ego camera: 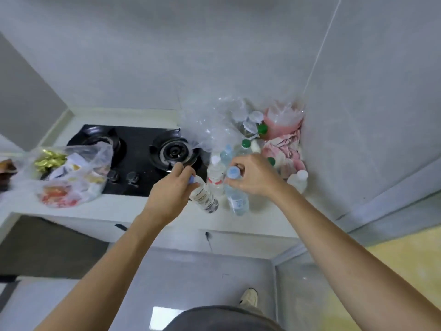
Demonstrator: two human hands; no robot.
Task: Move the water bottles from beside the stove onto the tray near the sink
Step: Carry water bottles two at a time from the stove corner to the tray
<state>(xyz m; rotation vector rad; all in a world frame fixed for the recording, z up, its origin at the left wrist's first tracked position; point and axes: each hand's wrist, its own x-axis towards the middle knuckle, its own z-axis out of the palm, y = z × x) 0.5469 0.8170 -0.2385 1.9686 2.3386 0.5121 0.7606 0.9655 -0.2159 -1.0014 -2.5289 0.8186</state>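
left hand [170,187] hides bottle [205,197] cap | bag [71,173] contents blurred | labels unreadable — too small

Clear glossy plastic bottles [236,199], glossy black stove [138,144], crinkled clear plastic bag [210,123]

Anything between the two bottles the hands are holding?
Head view: one upright bottle with a white cap and red label stands between the left hand's bottle and the right hand's bottle.

walls: pale grey tile wall [214,56] behind, meeting a second tiled wall [370,103] in the right corner | counter: white countertop [133,206] with a raised back ledge | stove: black two-burner gas hob [133,151] set into it | floor: glossy grey tile floor [191,271], yellow patch at right | light: soft, even
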